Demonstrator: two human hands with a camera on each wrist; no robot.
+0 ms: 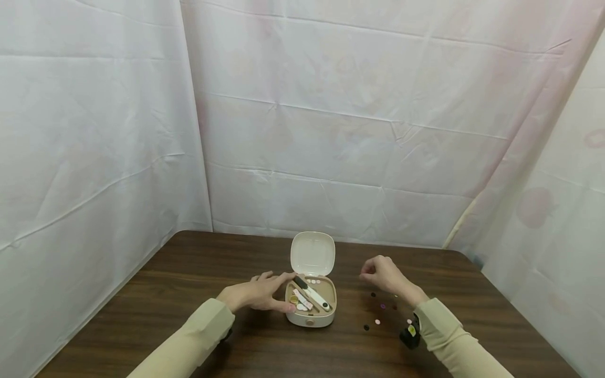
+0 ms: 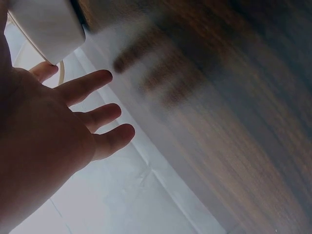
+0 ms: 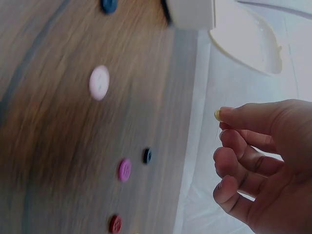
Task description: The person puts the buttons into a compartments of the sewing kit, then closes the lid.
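We look down on a dark brown wooden bench (image 1: 198,262) with a visible grain, its far edge running into a corner. White sheeting (image 1: 331,105) hangs all around it as walls, creased in horizontal fold lines and faintly tinged pink in places. On our left one sheet (image 1: 85,157) slants in to meet the back one at a vertical seam; on our right another (image 1: 557,199) angles inward. The light is soft and even.

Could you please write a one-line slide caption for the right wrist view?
Right hand pinching a small yellow button above pink, red and dark buttons scattered on the wooden table.
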